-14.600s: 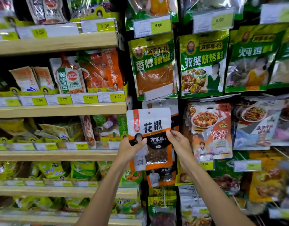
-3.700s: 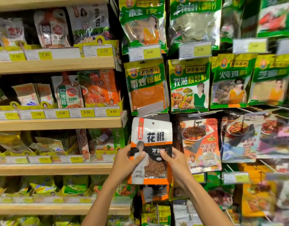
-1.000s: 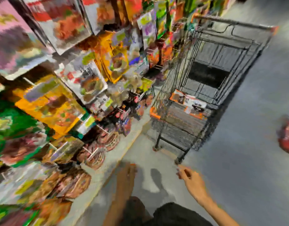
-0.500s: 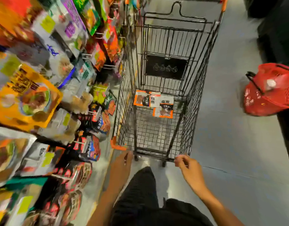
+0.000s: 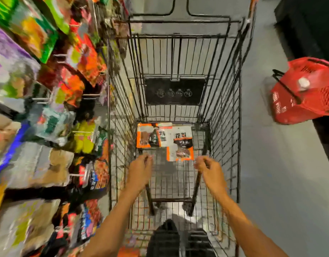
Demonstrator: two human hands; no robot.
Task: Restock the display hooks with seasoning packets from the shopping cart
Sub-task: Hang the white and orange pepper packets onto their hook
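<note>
I look straight down into a black wire shopping cart (image 5: 225,112). On its floor lie white, orange and black seasoning packets (image 5: 164,139), overlapping one another. My left hand (image 5: 140,172) reaches into the cart just below and left of the packets, fingers loosely curled, holding nothing. My right hand (image 5: 209,172) is inside the cart below and right of them, fingers also curled and empty. Neither hand touches a packet. The display hooks with hanging packets (image 5: 71,101) fill the left side, heavily blurred.
A red plastic shopping basket (image 5: 306,93) sits on the grey floor to the right of the cart. A dark fixture (image 5: 308,25) stands at the top right. My dark trousers (image 5: 180,240) show at the bottom, close to the cart.
My view turned from the hooks down to the cart. The packet I held at the hooks is out of my hands, and both hands have moved forward into the cart, near the packets.
</note>
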